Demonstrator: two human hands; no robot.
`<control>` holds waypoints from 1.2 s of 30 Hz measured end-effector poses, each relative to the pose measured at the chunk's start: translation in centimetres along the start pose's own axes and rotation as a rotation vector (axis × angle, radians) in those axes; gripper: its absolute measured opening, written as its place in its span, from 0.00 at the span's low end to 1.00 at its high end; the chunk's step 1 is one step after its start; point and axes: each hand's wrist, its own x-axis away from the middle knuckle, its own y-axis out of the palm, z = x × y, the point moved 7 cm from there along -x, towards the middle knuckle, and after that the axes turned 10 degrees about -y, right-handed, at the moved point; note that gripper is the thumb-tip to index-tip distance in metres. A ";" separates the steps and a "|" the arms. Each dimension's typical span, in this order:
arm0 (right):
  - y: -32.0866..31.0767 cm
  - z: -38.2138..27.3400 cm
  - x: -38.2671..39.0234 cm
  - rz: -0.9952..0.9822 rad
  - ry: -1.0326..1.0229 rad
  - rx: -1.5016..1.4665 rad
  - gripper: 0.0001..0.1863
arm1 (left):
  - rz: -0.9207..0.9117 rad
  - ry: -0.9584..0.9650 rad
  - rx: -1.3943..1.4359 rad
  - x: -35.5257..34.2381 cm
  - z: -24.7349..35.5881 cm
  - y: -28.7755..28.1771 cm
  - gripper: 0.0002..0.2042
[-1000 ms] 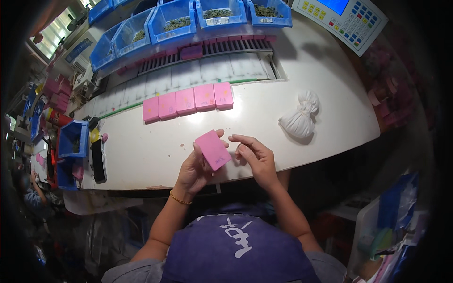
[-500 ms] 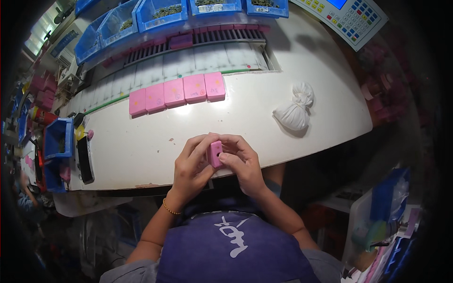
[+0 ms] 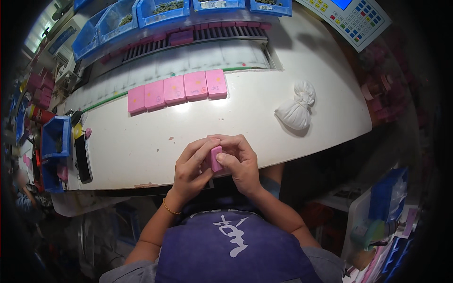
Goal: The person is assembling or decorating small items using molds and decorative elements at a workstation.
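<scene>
Both hands hold a small pink rubber mould (image 3: 216,159), a block standing on its narrow side above the near table edge. My left hand (image 3: 191,165) curls its fingers over the top and left of it. My right hand (image 3: 241,162) wraps the other side, and its thumb presses on the narrow face turned toward me. The mould's far side is hidden behind the fingers. Farther off, a row of several similar pink moulds (image 3: 174,89) lies side by side on the white table (image 3: 245,113), with small coloured marks on top.
A tied white cloth pouch (image 3: 295,113) rests to the right. Blue bins (image 3: 163,14) line the back, behind a roller rack (image 3: 226,32) of pink blocks. A keypad machine (image 3: 351,21) stands back right. At left are a black phone (image 3: 83,159) and another blue bin (image 3: 56,137).
My right thumb has moved over the dark hole in the mould's narrow face, which showed before and is now covered. The hands stay in nearly the same place.
</scene>
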 end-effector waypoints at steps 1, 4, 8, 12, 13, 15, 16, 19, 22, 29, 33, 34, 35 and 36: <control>-0.4 0.4 0.0 0.040 0.061 0.090 0.10 | -0.001 0.000 0.000 0.1 -0.1 -0.1 0.26; -1.1 0.8 -1.1 0.105 0.156 0.119 0.09 | -0.124 0.122 -0.170 0.7 0.9 0.9 0.27; -1.1 0.3 -1.5 0.244 0.114 -0.004 0.13 | -0.102 -0.211 0.208 0.7 -1.4 0.9 0.28; -1.4 -1.5 -0.2 0.058 0.010 0.359 0.15 | -0.079 -0.285 0.198 0.6 -2.0 0.1 0.28; -1.6 -1.4 0.3 -0.039 -0.140 0.586 0.20 | -0.108 -0.358 0.165 0.8 -2.4 0.2 0.28; 0.3 -3.0 0.7 -0.115 -0.141 0.690 0.22 | -0.071 -0.333 0.149 0.8 -2.5 0.1 0.27; 1.2 -3.3 0.9 -0.191 -0.146 0.795 0.24 | -0.037 -0.304 0.134 0.7 -2.4 -0.1 0.27; 1.5 -2.4 0.7 -0.215 -0.130 0.759 0.27 | -0.063 -0.210 0.017 -0.3 -1.4 -0.1 0.25; 1.9 -2.1 0.3 -0.291 -0.166 0.823 0.28 | -0.128 -0.291 0.073 0.2 -2.4 0.4 0.25; 1.6 -1.3 0.4 -0.343 -0.092 0.716 0.27 | -0.083 -0.223 0.042 0.2 -1.9 -0.1 0.25; 1.9 -2.3 -0.1 -0.366 -0.142 0.735 0.28 | -0.107 -0.207 0.049 0.2 -1.8 0.0 0.26; 1.8 -2.5 -0.4 -0.337 -0.025 0.720 0.27 | -0.125 -0.213 0.080 0.3 -1.8 0.0 0.26; 1.7 -2.6 -0.7 -0.306 0.091 0.706 0.27 | -0.124 -0.211 0.081 0.2 -1.8 0.0 0.26; 2.2 -2.9 -1.4 -0.306 0.092 0.707 0.27 | -0.149 -0.203 0.082 0.1 -1.6 0.2 0.26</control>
